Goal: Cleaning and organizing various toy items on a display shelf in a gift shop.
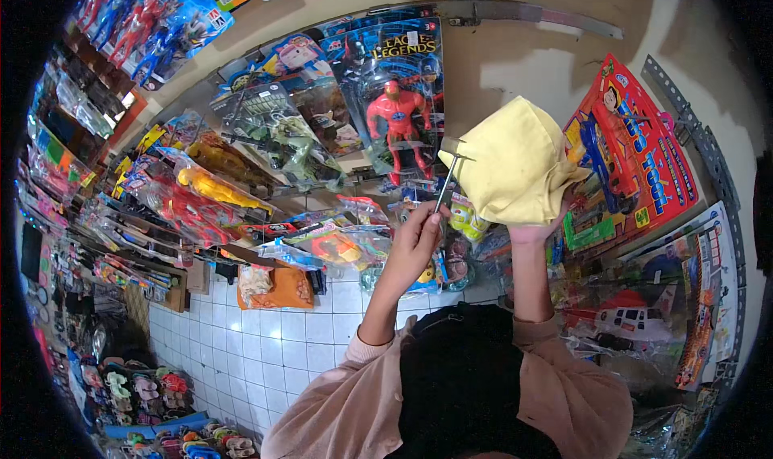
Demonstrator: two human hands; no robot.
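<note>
A yellow cloth (513, 163) is draped over my right hand (534, 232), whose fingers are mostly hidden under it. My left hand (421, 232) is closed around a thin metal display hook (448, 181), whose upper end overlaps the cloth's left edge. Left of the cloth hangs a carded red action figure (398, 118) in clear plastic. To its right hangs a red toy tool set card (634, 151). A green toy in packaging (468, 220) lies behind and between my hands.
A perforated metal rail (543, 17) runs along the wall above. Many packaged toys (223, 187) hang at the left. A boxed toy helicopter (634, 317) is at the lower right. An orange bag (284, 287) lies by the white tiled floor (253, 350), with sandals (145, 389) at the lower left.
</note>
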